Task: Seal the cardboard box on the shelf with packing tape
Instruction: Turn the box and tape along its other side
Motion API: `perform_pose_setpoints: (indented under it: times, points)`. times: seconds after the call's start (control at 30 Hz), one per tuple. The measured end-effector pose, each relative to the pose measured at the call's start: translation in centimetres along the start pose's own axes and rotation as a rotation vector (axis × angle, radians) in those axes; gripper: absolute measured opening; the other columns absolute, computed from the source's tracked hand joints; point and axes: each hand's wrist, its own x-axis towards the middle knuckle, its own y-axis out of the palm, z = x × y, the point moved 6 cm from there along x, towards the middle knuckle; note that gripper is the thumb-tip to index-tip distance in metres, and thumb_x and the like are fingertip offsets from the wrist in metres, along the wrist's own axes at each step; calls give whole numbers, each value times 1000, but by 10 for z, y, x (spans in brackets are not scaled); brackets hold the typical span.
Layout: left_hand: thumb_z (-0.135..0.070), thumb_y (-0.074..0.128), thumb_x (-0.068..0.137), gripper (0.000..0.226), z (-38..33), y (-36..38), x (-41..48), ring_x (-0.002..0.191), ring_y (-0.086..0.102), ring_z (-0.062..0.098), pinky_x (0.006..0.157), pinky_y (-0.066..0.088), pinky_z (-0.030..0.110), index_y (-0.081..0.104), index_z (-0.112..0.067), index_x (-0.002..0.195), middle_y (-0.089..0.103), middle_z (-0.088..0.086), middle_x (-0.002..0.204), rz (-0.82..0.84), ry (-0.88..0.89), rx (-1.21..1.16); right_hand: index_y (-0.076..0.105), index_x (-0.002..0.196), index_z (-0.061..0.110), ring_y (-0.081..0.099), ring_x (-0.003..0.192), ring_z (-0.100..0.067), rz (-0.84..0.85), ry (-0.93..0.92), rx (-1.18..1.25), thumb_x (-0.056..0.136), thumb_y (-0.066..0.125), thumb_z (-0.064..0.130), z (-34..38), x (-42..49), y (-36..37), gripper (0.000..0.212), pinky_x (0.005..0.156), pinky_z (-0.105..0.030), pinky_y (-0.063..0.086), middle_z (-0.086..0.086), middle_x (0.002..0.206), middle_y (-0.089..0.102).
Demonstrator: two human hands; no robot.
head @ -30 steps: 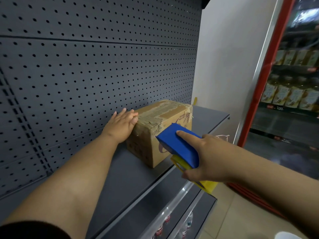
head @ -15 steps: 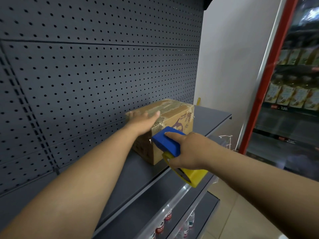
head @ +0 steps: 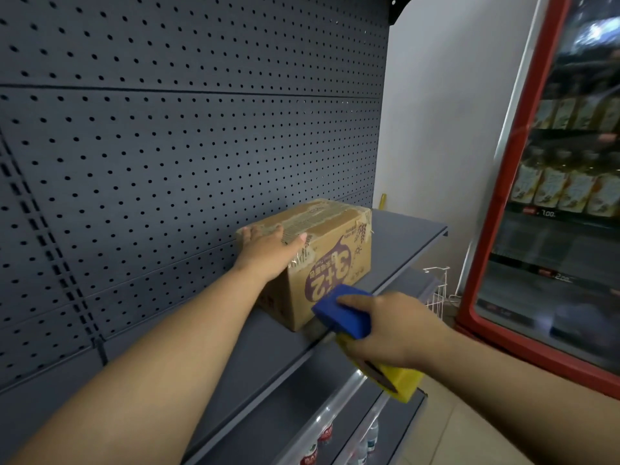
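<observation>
Fingers (head: 258, 234) of the left hand (head: 268, 251) lie flat on the cardboard box (head: 332, 250) on the shelf (head: 406, 229); the right hand (head: 396, 330) grips the tape dispenser (head: 345, 313) beside it.

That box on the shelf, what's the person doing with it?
A person is getting ready to tape the cardboard box shut. Their left hand lies flat on its near top corner, steadying it on the grey shelf. Their right hand grips a blue and yellow tape dispenser low by the box's front, not yet on top.
</observation>
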Motion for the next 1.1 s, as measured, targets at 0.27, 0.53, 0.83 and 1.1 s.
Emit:
perform_pose_setpoints:
  times: [0.27,0.53,0.83,1.1]
  points:
    - [-73,49,73,85,-5,-2,-11,145,-16,33,115,6,54,31,-34,146,8,2,161,-59,125,-78,38,137,48,56,89,-21,-264,97,202,72,68,47,-44,20,-59,72,73,-27,44,-1,116,62]
    - [-66,63,69,99,-6,-3,-5,145,-15,35,117,5,53,13,-36,149,1,4,161,104,77,107,40,137,48,59,97,-22,-428,50,348,69,71,46,-58,20,-73,74,80,-33,50,-2,116,63]
    - [-67,59,72,106,-16,0,-10,143,-16,42,116,1,55,3,-26,152,-2,12,160,103,2,245,35,138,49,47,86,-15,-501,-26,329,71,71,48,-65,24,-88,76,72,-23,34,-4,103,59]
    - [-98,8,48,119,-10,-14,5,148,-3,28,117,5,55,-2,-37,149,1,0,161,226,-1,124,27,139,53,44,84,-15,-497,-144,302,73,71,47,-69,43,-104,80,68,-22,33,-5,97,50]
